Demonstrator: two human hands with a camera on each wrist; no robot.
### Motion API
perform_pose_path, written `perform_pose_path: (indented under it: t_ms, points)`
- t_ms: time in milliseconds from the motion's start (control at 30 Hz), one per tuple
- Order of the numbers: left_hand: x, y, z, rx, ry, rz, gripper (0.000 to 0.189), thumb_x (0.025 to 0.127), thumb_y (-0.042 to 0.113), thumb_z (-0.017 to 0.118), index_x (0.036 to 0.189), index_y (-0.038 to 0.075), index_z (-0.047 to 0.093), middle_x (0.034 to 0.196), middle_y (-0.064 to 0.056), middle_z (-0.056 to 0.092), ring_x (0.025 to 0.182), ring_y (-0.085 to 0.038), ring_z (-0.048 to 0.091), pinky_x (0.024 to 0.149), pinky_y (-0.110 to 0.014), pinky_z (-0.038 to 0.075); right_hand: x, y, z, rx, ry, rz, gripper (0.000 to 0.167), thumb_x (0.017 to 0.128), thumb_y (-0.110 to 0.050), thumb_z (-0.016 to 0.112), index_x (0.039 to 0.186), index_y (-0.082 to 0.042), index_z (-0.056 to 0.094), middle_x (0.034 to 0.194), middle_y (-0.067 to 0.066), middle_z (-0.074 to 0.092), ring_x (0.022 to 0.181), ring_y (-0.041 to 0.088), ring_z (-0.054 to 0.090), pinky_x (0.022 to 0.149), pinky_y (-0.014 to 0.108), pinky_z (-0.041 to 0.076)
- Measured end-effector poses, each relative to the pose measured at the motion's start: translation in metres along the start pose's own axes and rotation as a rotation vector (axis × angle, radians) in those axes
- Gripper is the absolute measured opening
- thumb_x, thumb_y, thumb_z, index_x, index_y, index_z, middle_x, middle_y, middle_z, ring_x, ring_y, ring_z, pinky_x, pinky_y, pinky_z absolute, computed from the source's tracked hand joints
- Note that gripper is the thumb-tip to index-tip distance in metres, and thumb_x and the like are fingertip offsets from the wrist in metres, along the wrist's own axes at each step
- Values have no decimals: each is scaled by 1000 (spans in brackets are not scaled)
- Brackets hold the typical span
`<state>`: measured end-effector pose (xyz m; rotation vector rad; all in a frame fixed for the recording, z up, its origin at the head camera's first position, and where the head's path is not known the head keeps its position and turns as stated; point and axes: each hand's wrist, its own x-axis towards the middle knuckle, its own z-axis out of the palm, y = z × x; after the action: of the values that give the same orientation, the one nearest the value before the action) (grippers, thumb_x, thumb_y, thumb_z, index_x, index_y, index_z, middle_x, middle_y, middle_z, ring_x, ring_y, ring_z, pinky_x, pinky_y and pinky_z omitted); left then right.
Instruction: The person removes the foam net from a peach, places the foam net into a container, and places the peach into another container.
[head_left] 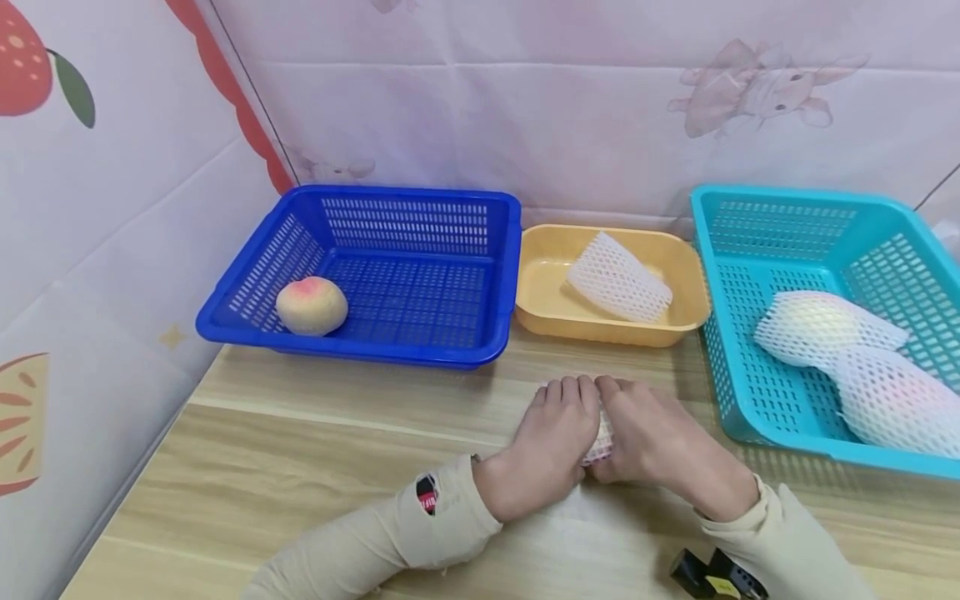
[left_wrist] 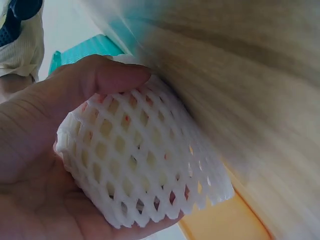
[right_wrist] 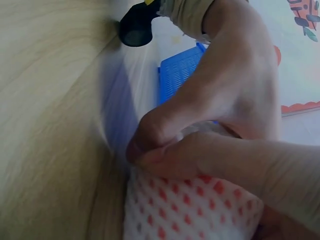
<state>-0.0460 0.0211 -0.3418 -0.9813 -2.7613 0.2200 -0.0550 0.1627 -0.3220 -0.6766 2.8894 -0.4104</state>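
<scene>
Close over the table, both hands hold a peach [left_wrist: 116, 137] inside a white foam net [left_wrist: 150, 155]. My left hand [head_left: 551, 433] curls round one side, its thumb [left_wrist: 117, 77] lying across the net's mesh. From the other side my right hand [head_left: 648, 429] grips the same netted fruit, and the two thumbs meet at the net in the right wrist view. Pale yellow and red skin shows through the holes. In the head view most of the fruit is hidden between the hands.
A blue basket [head_left: 405, 358] at left holds a bare peach [head_left: 311, 307]. Behind the hands, a yellow tray [head_left: 600, 332] contains a loose foam net [head_left: 618, 279]. Netted fruits [head_left: 813, 325] lie in the turquoise basket [head_left: 787, 446] at right. A wall stands behind the baskets.
</scene>
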Motion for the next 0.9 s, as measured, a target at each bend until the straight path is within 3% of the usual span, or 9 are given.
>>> perform_pose_path:
  t_ms: [333, 567, 700, 800, 900]
  points:
    - [1, -5, 0, -37, 2, 13, 67, 62, 34, 83, 111, 0, 52, 89, -4, 56, 78, -14, 56, 70, -23, 50, 4, 0, 7, 39, 8, 6, 84, 49, -29, 90, 118, 2, 53, 95, 11, 62, 78, 27, 61, 70, 43, 54]
    - [0, -7, 0, -61, 16, 27, 64, 65, 32, 81, 111, -1, 52, 91, -4, 57, 78, -15, 57, 70, -23, 51, 4, 3, 10, 50, 67, -40, 79, 46, -29, 89, 111, 1, 56, 88, 7, 61, 72, 22, 60, 64, 39, 54]
    - [0, -13, -6, -107, -80, 49, 70, 69, 34, 81, 119, -3, 49, 96, -6, 57, 82, -16, 57, 73, -24, 51, 4, 3, 11, 47, 77, -45, 77, 46, -29, 88, 109, 0, 56, 84, 6, 60, 68, 20, 58, 60, 35, 52]
    - [0, -22, -14, -241, -215, 32, 75, 72, 33, 81, 126, -4, 45, 104, -9, 57, 88, -18, 57, 76, -25, 52, 3, 2, 10, 51, 74, -40, 78, 46, -28, 86, 112, 0, 55, 84, 6, 59, 66, 17, 57, 57, 32, 51]
    - [1, -33, -23, -367, -304, -14, 71, 76, 29, 80, 129, -2, 45, 109, -10, 57, 94, -20, 58, 77, -27, 53, 3, 2, 9, 67, 87, -52, 81, 46, -25, 86, 116, 0, 53, 85, 6, 60, 65, 16, 56, 56, 30, 50]
